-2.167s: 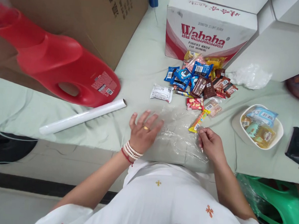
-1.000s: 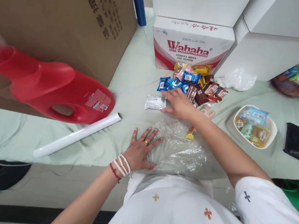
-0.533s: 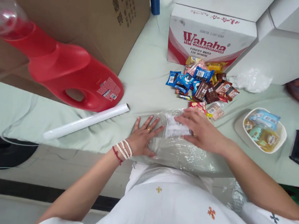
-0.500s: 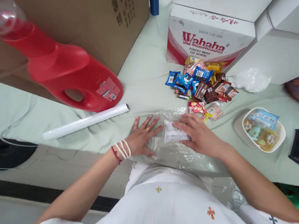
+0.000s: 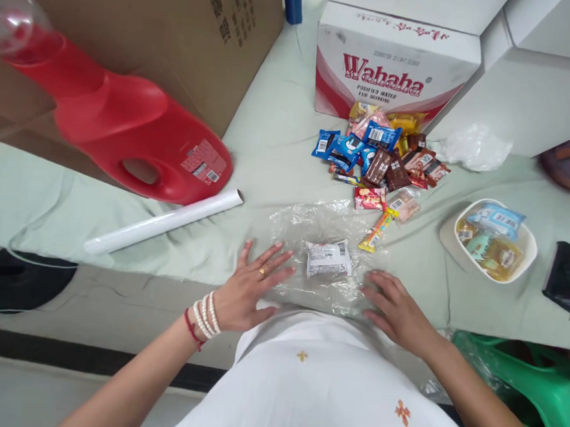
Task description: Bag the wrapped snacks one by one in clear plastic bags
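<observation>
A small white snack packet [image 5: 328, 259] with printed text and a barcode lies on a clear plastic bag [image 5: 289, 221] at the table's front edge. My left hand [image 5: 255, 283], wearing a ring and bead bracelets, rests with spread fingers on the bag's left side. On the right, my right hand [image 5: 395, 307] has its fingers apart at the bag's edge and holds nothing. A yellow stick-shaped packet [image 5: 377, 230] lies just beyond the bag's right part. Behind it is a pile of wrapped snacks [image 5: 379, 155] in blue, brown and red.
A red detergent bottle [image 5: 144, 132] and a white roll [image 5: 167, 221] are at left, before a brown carton [image 5: 180, 37]. The Wahaha box [image 5: 397, 72] stands behind the pile. At right are a white tub [image 5: 488, 241] of packets, a black item [image 5: 569, 276] and a green stool [image 5: 517, 386] below.
My right hand has let go of the white packet and drawn back to the right. My left hand has slid left and nearer to me. The white packet lies uncovered on the bag.
</observation>
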A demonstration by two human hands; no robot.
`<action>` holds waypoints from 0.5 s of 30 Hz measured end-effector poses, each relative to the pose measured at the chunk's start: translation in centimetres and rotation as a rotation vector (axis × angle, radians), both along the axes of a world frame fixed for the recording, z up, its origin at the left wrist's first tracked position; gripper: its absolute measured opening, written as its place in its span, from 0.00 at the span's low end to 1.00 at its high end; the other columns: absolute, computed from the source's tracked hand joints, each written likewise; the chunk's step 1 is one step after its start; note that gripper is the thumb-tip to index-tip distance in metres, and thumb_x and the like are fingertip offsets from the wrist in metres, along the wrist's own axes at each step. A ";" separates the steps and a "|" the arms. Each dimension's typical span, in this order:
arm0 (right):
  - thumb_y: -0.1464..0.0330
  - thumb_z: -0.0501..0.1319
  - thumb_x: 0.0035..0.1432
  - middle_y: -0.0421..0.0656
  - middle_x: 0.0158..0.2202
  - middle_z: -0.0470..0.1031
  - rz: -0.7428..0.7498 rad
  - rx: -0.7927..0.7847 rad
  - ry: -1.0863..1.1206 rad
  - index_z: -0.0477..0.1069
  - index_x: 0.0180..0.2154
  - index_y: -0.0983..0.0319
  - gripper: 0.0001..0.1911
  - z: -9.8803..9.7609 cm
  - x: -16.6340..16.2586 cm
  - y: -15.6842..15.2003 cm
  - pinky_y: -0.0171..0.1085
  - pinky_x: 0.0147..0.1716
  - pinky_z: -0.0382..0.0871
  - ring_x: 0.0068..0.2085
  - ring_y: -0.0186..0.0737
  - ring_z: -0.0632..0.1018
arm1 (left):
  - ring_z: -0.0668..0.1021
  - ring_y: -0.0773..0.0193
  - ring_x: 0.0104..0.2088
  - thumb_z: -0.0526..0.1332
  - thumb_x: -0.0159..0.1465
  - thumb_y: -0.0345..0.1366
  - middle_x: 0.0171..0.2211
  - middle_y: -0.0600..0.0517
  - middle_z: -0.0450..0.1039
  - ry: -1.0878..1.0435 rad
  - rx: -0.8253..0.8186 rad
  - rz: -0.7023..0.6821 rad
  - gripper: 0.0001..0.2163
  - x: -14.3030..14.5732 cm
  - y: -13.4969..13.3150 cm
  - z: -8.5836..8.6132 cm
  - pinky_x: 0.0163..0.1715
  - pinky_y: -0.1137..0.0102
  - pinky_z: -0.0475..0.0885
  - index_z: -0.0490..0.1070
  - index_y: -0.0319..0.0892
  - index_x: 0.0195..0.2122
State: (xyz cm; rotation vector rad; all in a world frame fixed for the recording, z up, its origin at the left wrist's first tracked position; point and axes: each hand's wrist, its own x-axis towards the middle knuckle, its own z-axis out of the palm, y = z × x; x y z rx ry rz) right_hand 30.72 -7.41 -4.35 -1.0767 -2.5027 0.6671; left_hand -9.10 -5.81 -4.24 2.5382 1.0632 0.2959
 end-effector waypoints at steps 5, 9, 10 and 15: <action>0.72 0.56 0.70 0.49 0.50 0.77 0.024 -0.056 0.154 0.75 0.49 0.56 0.12 1.0 -0.3 2.8 0.50 0.52 0.73 0.54 0.48 0.75 | 0.67 0.47 0.68 0.60 0.67 0.39 0.53 0.50 0.81 -0.115 0.018 0.165 0.08 0.5 0.1 -1.9 0.69 0.39 0.32 0.79 0.51 0.43; 0.68 0.54 0.71 0.46 0.40 0.80 -0.002 -0.194 0.075 0.75 0.47 0.59 0.11 4.2 -0.8 8.3 0.41 0.43 0.73 0.41 0.43 0.79 | 0.73 0.51 0.62 0.56 0.69 0.36 0.41 0.51 0.83 -0.232 -0.006 0.430 0.10 0.9 1.4 -2.6 0.69 0.42 0.46 0.76 0.47 0.34; 0.67 0.54 0.71 0.46 0.39 0.80 -0.021 -0.206 0.008 0.76 0.46 0.59 0.12 4.6 -1.1 9.6 0.39 0.42 0.72 0.41 0.42 0.79 | 0.74 0.50 0.61 0.57 0.68 0.37 0.40 0.50 0.82 -0.241 0.002 0.518 0.10 1.1 1.7 -2.7 0.68 0.42 0.49 0.75 0.46 0.32; 0.69 0.57 0.67 0.51 0.40 0.79 -0.096 -0.055 -0.553 0.78 0.44 0.61 0.11 5.7 -4.2 15.1 0.40 0.39 0.67 0.46 0.51 0.76 | 0.68 0.41 0.62 0.65 0.59 0.41 0.50 0.39 0.73 -0.197 0.183 0.964 0.14 2.5 3.2 -3.4 0.63 0.45 0.60 0.74 0.41 0.45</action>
